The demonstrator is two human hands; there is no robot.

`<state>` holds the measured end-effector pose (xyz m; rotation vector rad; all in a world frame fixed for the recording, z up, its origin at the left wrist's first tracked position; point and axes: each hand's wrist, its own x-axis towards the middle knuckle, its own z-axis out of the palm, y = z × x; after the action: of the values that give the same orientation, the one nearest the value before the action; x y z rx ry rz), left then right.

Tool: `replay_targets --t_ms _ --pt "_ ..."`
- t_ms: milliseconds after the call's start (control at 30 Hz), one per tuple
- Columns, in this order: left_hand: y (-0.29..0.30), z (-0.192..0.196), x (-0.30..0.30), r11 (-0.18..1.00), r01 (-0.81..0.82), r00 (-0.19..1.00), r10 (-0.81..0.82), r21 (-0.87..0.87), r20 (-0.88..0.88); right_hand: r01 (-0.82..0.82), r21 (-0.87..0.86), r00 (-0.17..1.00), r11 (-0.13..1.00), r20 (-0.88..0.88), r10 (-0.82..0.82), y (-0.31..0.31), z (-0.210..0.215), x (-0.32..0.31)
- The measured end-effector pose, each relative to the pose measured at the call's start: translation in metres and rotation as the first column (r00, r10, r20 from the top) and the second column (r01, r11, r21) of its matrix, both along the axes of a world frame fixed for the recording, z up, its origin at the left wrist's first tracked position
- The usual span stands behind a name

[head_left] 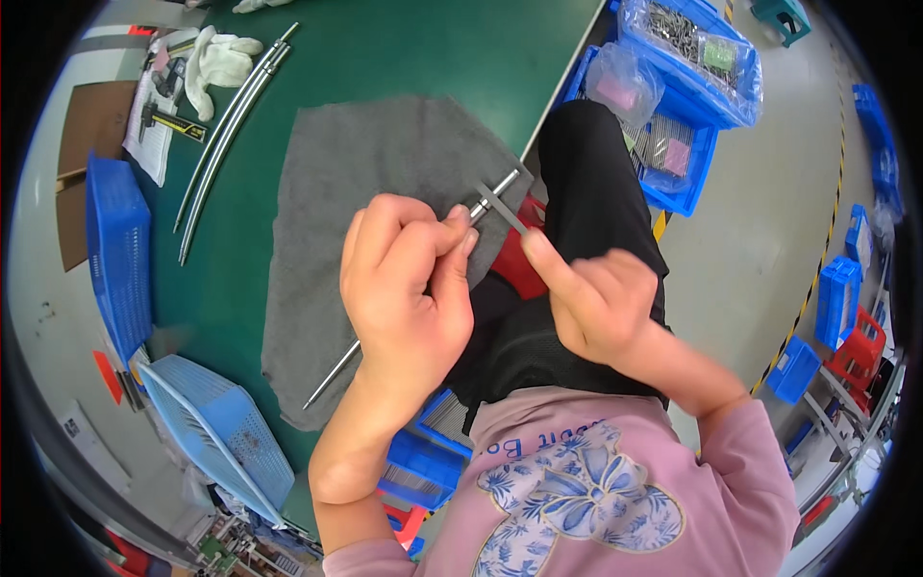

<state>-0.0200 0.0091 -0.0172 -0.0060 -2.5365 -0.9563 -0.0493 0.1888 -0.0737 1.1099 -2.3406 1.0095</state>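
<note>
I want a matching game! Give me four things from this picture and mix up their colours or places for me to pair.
Things:
1. thin metal rod
2. square cloth
3. pair of work gloves
4. mesh plastic basket

Matches:
A. white, far end of the table
B. light blue, near table edge
C. held in the left hand
D. grey, spread on the green table

Pairs: 1-C, 2-D, 3-A, 4-B

Left hand raised mid-frame, fingers curled, thumb and forefinger pinched together at the top. Right hand just beside it, loosely fisted, forefinger extended toward the left fingertips. Both forearms bare, sleeves pushed up.
</note>
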Motion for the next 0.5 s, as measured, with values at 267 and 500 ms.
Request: replay_targets --t_ms 267,500 --pt "-0.002 -0.001 -0.003 1.000 -0.018 1.000 0.018 0.009 -0.007 0.015 0.114 0.999 0.993 0.045 -0.020 0.008 0.019 0.002" --pt "-0.002 0.000 0.002 0.999 -0.008 1.000 0.008 0.044 0.000 0.030 0.170 0.995 0.985 0.089 -0.046 0.009 0.025 0.014"
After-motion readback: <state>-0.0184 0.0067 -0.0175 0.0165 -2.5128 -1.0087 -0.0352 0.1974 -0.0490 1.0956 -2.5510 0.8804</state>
